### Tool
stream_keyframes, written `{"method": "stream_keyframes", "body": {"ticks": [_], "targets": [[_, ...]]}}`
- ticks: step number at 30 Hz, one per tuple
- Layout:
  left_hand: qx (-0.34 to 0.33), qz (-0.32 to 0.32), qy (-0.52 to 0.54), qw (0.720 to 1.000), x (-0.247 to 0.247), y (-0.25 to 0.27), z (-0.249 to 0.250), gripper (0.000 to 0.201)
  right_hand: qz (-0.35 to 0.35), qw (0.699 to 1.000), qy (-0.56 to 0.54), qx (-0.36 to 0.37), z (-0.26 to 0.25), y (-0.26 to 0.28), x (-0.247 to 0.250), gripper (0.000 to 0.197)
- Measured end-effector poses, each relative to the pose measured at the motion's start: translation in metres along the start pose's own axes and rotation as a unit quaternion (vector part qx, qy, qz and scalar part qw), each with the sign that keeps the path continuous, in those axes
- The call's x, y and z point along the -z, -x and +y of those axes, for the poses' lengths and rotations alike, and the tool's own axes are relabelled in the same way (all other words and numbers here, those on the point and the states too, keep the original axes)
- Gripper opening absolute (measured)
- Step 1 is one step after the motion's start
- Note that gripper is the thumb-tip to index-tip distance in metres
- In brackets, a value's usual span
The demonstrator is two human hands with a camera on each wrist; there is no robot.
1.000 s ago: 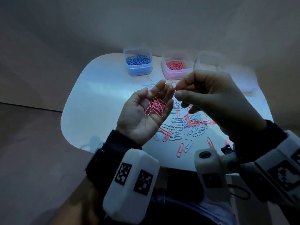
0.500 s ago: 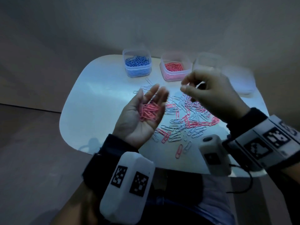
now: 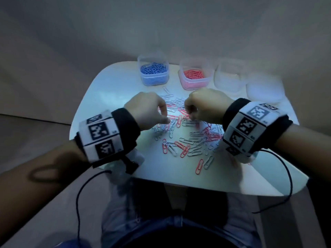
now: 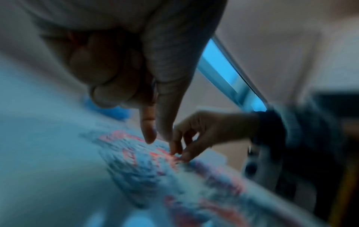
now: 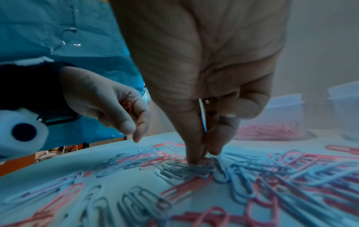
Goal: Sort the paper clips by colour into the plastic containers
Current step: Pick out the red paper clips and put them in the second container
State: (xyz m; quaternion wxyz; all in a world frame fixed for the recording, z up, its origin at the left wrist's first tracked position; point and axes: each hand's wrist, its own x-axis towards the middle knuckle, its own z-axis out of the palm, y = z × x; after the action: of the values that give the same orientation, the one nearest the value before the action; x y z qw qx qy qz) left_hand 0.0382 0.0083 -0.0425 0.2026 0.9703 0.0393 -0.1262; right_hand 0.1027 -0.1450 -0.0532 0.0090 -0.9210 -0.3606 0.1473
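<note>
Pink, white and grey paper clips lie scattered mid-table. My left hand hovers palm down over the pile's left side. Its back fingers curl round a bunch of pink clips, while index finger and thumb point down. My right hand is on the pile beside it, thumb and finger pinching a pink clip against the table. At the back stand a container of blue clips, one of pink clips and a clear container whose contents I cannot make out.
A second clear plastic piece sits at the back right of the white table. Loose clips reach close to the front edge. One pink clip lies on my lap. Cables hang from both wrist units.
The left hand turned from palm up to palm down and closed round its pink bunch. The right hand dropped from above the left palm onto the pile and pinched there.
</note>
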Motion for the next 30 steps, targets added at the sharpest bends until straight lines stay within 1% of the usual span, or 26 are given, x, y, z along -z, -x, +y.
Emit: {"method": "stream_keyframes", "body": {"ticks": [1,3,4,6,8,10,11,13,14,17,20,23,27,30], "targets": [[-0.012,0.007,-0.028,1.000,-0.002,-0.006,0.004,0.019,-0.010,1.000,-0.002,-0.006,0.000,0.001,0.000,0.010],[-0.030,0.001,-0.046,0.998,-0.005,-0.017,0.010,0.023,-0.039,0.999,-0.008,-0.017,0.000,0.003,0.000,0.004],[-0.031,-0.008,-0.051,0.998,-0.006,-0.022,0.012,0.024,-0.051,0.998,-0.014,-0.022,0.001,0.002,0.000,0.006],[-0.022,-0.020,-0.053,0.998,-0.007,-0.029,0.015,0.022,-0.060,0.997,-0.040,-0.034,0.003,0.003,0.000,0.020],[-0.010,-0.036,-0.029,0.999,-0.008,-0.031,0.015,0.015,-0.028,0.994,-0.094,-0.044,0.005,0.003,0.001,0.024],[0.003,-0.068,0.011,0.998,-0.008,-0.032,0.013,0.010,0.003,0.989,-0.138,-0.047,0.005,0.004,0.002,0.016],[0.011,-0.083,0.036,0.996,-0.008,-0.032,0.012,0.009,0.008,0.987,-0.153,-0.048,0.005,0.003,0.002,0.010],[0.020,-0.098,0.080,0.992,-0.007,-0.031,0.008,0.015,0.004,0.985,-0.167,-0.052,0.001,0.000,0.003,0.014],[0.019,-0.094,0.095,0.991,-0.006,-0.030,0.007,0.018,0.000,0.984,-0.169,-0.054,-0.001,-0.003,0.003,0.017],[0.017,-0.083,0.150,0.985,0.004,-0.027,0.005,0.016,-0.009,0.983,-0.172,-0.067,-0.005,-0.009,0.003,0.018],[0.043,-0.104,0.200,0.973,0.014,-0.024,0.000,0.015,-0.011,0.980,-0.180,-0.085,-0.004,-0.011,0.001,0.021],[0.074,-0.128,0.250,0.957,0.014,-0.027,-0.007,0.017,-0.016,0.976,-0.195,-0.091,-0.001,-0.007,0.000,0.020],[0.099,-0.141,0.274,0.946,0.001,-0.027,-0.010,0.026,-0.007,0.975,-0.201,-0.100,0.001,-0.002,0.000,0.016],[0.080,-0.110,0.244,0.960,-0.009,-0.024,-0.006,0.029,-0.007,0.977,-0.185,-0.107,0.000,-0.001,-0.002,0.011]]}}
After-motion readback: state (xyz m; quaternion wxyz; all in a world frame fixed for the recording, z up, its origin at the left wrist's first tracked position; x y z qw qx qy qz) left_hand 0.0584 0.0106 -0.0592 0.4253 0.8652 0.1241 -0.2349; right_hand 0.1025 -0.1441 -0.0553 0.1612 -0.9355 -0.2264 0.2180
